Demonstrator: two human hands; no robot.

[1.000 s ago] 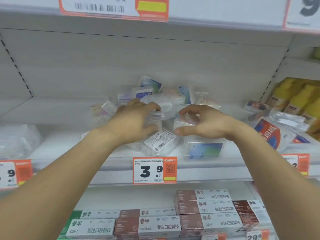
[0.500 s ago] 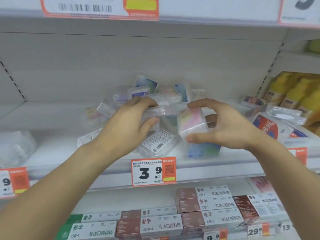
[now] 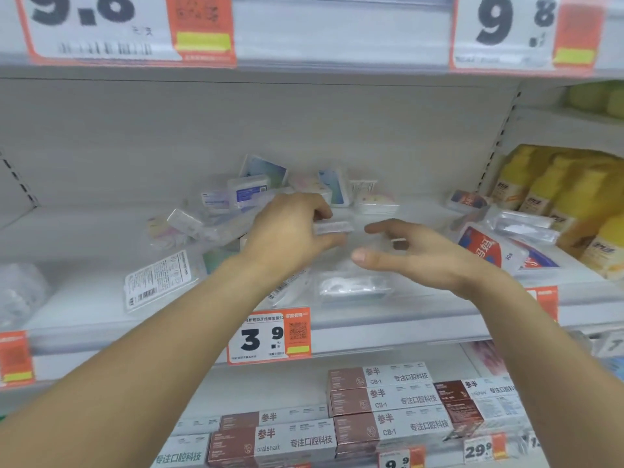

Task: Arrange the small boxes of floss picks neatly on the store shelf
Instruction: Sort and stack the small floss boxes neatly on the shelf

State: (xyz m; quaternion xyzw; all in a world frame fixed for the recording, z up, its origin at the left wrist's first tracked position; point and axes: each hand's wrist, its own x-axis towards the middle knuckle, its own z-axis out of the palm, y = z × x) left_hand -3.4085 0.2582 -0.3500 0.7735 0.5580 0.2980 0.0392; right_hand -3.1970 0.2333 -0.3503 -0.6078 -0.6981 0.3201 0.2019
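Disorder rules the middle white metal store shelf [image 3: 422, 319]: small translucent plastic boxes of floss picks [image 3: 251, 192] lie heaped at mid-frame, some on edge, some tilted against the back panel, with no rows formed. The left hand [image 3: 287, 231], at the centre of the frame, curls its fingers and thumb round one small clear box [image 3: 332, 227], lifted just above the pile. The right hand [image 3: 418, 255], just right of centre, hovers with fingers spread and relaxed, holding nothing, thumb pointing toward the left hand. One flat clear box with a barcode label [image 3: 158, 282] lies apart at centre left, and another clear case of white picks [image 3: 354, 287] sits near the shelf's front edge above the orange-and-white 3.9 price tag [image 3: 268, 336]. Judging from this, sorting has barely begun; nearly every box has yet to be squared up and lined along the front.
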